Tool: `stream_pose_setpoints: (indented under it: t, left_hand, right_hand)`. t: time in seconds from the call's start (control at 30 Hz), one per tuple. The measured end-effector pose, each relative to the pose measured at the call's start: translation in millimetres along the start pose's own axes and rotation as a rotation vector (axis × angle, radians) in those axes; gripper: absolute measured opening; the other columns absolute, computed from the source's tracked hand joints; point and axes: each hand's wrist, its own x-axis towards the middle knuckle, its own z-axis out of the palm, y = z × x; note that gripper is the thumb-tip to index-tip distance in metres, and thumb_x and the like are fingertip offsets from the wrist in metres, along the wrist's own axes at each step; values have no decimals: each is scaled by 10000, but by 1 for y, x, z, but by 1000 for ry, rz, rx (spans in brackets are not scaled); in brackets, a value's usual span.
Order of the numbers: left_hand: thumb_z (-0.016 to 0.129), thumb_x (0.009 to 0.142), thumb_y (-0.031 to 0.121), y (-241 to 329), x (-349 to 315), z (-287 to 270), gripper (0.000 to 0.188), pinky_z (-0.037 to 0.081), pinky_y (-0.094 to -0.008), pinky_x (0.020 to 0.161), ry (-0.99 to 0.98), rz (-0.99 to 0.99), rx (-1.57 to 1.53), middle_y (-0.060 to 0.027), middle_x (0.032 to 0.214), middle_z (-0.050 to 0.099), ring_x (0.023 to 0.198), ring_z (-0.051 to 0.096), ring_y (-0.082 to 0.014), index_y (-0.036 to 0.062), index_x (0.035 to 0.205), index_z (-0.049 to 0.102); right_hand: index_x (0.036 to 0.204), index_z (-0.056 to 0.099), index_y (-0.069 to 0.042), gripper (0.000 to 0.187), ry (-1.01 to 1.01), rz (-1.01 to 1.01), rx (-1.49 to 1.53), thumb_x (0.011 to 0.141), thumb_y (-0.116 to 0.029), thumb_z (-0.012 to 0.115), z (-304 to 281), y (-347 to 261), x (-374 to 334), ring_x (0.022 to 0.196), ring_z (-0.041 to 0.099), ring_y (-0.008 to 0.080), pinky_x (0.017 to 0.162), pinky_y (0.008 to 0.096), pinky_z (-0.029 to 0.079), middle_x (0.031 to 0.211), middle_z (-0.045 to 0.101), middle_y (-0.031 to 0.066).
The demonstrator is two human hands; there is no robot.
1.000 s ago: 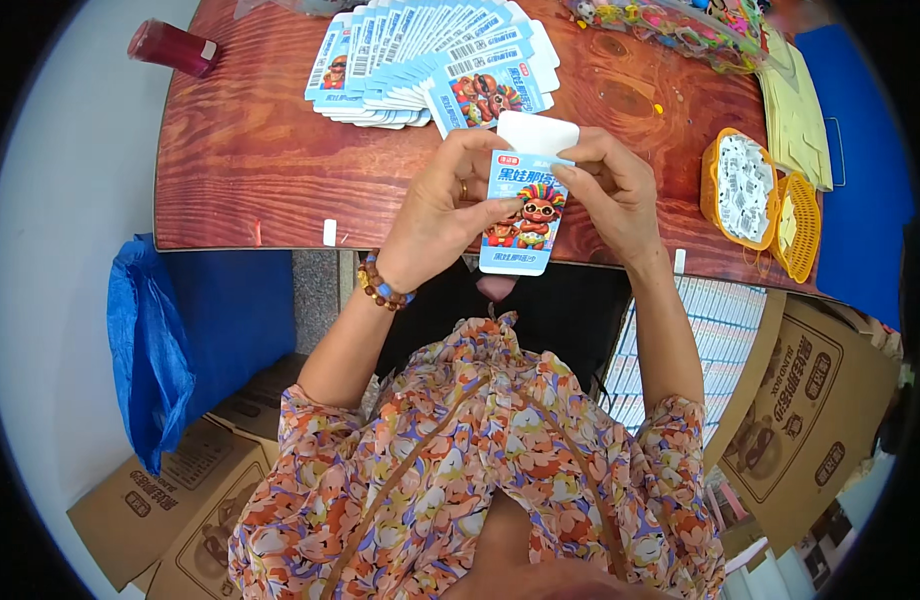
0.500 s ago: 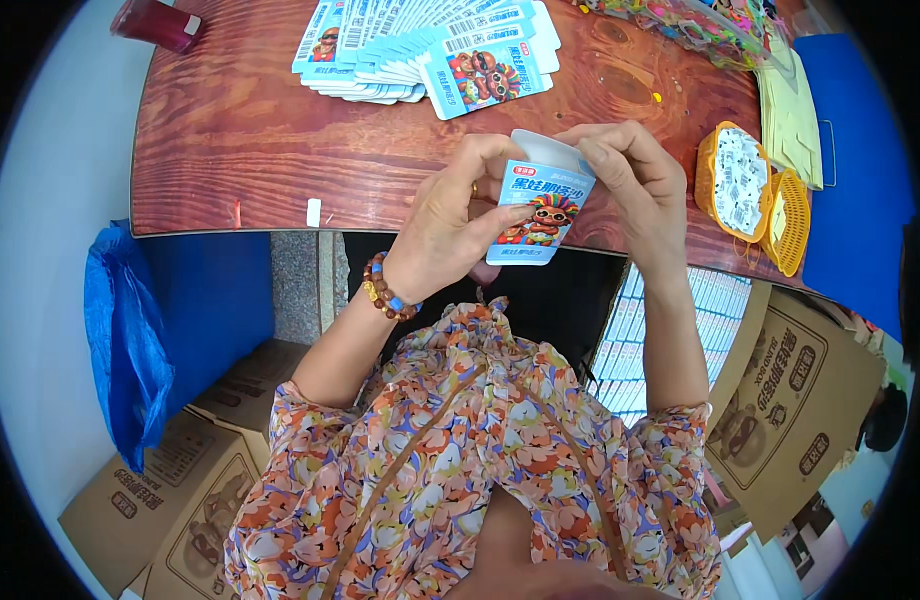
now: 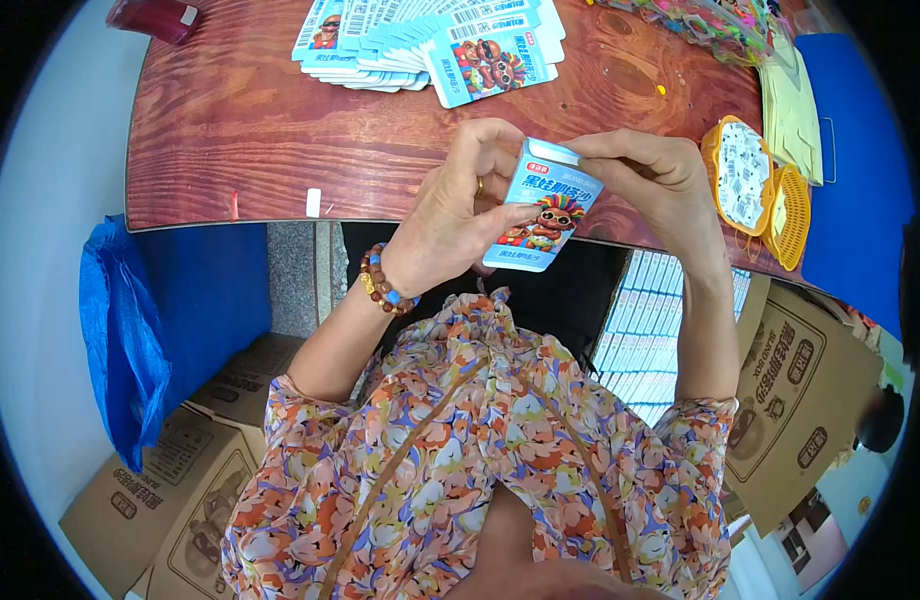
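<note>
A small light-blue cardboard box (image 3: 525, 240) with a cartoon figure on its front stands tilted just over the table's near edge. My left hand (image 3: 435, 220) is closed on its left side, thumb across the front and the other fingers behind. At the top, the thumb and fingers of my right hand (image 3: 665, 185) pinch together at the upper right corner by the white top flap (image 3: 552, 152). The inside of the box is hidden. Beyond my hands lies a fanned pile of flat printed blue cartons (image 3: 380, 45), with one carton (image 3: 492, 65) face up on top.
On the wooden table (image 3: 250, 140), a yellow basket (image 3: 715, 175) at the right holds small white packets. Behind it are pale-yellow sheets (image 3: 790, 120) and a clear container of colourful bits (image 3: 690, 25). A red jar (image 3: 155, 18) stands far left. Cardboard cartons (image 3: 805, 400) sit below.
The top flap, raised before, is now folded down at the box's mouth. My right hand has shifted slightly right, its fingers now at the upper right corner.
</note>
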Motion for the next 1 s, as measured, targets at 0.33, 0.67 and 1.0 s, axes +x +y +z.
stream_pose_setpoints:
  t: [0.33,0.67,1.0]
  left_hand:
    - [727,836,10,-6,0,0,678,571,-319,746,7,-22,1,-114,1001,655,851,687,-173,87,1395,352]
    - [705,843,-13,-9,6,3,569,573,-283,768,-12,-42,-76,-66,1038,675,892,689,-133,106,1374,540]
    - [689,868,-3,-17,6,5,495,573,-280,765,-56,-27,-47,-74,1003,674,894,683,-124,73,1328,523]
  right_hand:
    - [1158,697,-4,276,-25,-211,-162,886,25,661,4,6,-8,1022,686,175,867,285,548,1102,725,114]
    - [1211,678,-23,358,100,-348,-218,857,31,686,21,39,-16,1131,653,226,924,318,529,1238,677,133]
    - [1202,674,5,326,55,-227,-52,877,4,686,13,53,-15,1040,657,154,884,281,528,1176,687,100]
